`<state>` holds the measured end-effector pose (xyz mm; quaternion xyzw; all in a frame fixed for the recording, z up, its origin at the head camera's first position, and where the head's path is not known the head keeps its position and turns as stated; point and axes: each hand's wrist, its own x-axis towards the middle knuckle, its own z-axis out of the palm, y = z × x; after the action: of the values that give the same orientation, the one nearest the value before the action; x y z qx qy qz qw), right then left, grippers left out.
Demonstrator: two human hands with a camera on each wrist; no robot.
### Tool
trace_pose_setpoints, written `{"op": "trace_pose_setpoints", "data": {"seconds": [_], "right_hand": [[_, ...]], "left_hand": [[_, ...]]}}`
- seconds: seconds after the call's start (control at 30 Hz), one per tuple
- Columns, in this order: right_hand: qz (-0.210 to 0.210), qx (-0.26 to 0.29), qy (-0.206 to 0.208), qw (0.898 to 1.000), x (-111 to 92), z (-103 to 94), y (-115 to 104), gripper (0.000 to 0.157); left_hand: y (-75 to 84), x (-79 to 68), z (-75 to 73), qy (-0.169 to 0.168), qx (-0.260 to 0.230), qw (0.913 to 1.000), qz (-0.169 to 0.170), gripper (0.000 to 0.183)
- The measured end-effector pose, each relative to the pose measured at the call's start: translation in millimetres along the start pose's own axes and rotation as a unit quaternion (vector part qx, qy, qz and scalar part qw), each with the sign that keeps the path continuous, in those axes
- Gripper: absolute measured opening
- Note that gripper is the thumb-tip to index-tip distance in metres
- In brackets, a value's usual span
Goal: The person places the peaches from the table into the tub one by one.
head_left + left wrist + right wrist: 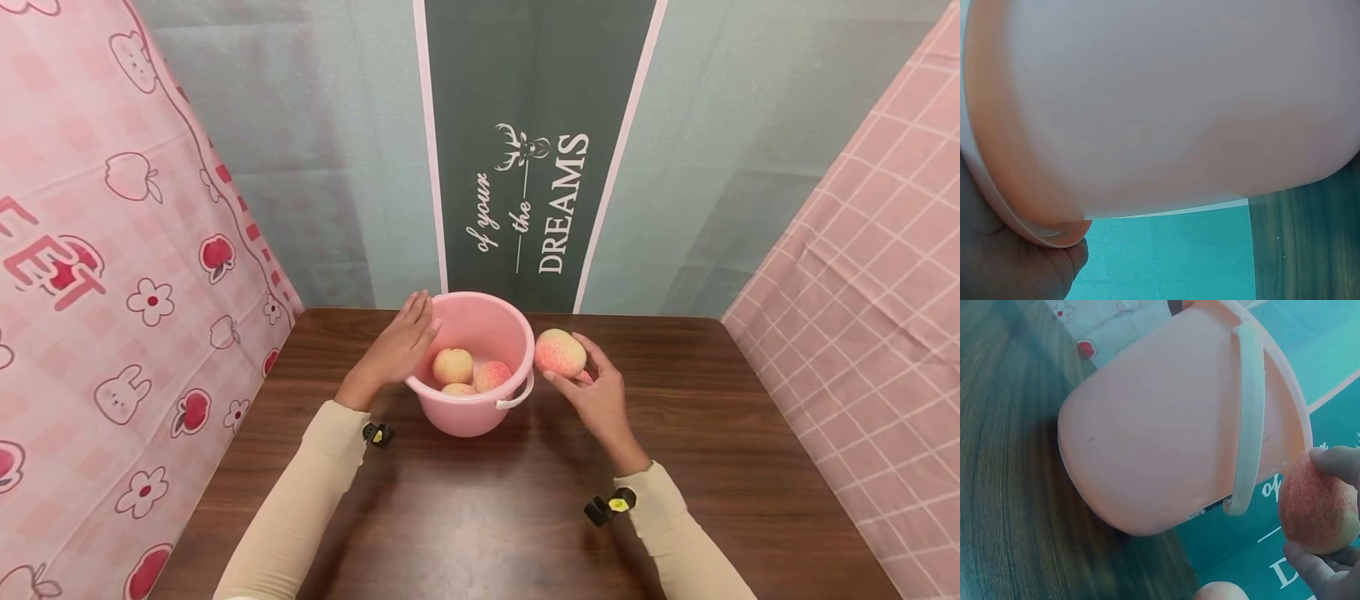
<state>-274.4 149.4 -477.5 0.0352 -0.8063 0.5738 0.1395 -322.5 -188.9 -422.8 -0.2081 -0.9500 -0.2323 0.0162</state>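
Note:
A pink bucket (467,417) with a white handle (517,395) stands upright on the table, several peaches (453,366) inside it. My left hand (397,343) rests on its left rim with fingers extended; in the left wrist view that hand (1019,269) lies along the rim, beside the bucket's wall (1147,112). Just right of the rim, my right hand (596,398) holds a yellow and red peach (560,353) between thumb and fingers. The right wrist view shows this peach (1316,503) close by the bucket's rim.
Part of another peach (1221,592) shows at the bottom edge of the right wrist view. The brown wooden table (480,517) ends against a green cloth backdrop (517,75). Pink cloths hang on the left (90,333) and right (885,250).

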Motion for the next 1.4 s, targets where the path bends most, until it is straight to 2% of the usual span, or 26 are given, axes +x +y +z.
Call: {"op": "trace_pose_setpoints", "data": {"seconds": [0.4,0.63,0.83,1.03,1.2,1.4], "right_hand": [[0.003,0.016,-0.001,1.0,-2,-3.3,-10,0.079],[0.017,0.019,-0.007,1.0,-9,-5.3,-46,0.076],[0.002,0.032,-0.004,0.999,-9,-7.1,-57,0.073],[-0.017,0.04,-0.006,0.999,-7,-7.3,-58,0.074],[-0.012,0.049,-0.008,0.999,-1,-5.5,-42,0.077],[-0.039,0.064,-0.011,0.997,4,-1.4,-33,0.078]], "left_hand": [[-1.8,1.7,1.8,0.004,0.012,0.9999,0.006,0.067],[-2.2,1.7,2.3,-0.002,0.011,0.9999,0.005,0.067],[-1.5,1.1,1.7,0.01,0.014,0.9998,0.014,0.071],[-0.9,1.2,1.0,0.008,0.008,0.9999,0.012,0.068],[-1.4,1.9,1.2,0.006,0.009,0.9999,0.007,0.067],[-0.2,0.9,0.6,-0.001,0.009,1.0,0.002,0.068]]}}
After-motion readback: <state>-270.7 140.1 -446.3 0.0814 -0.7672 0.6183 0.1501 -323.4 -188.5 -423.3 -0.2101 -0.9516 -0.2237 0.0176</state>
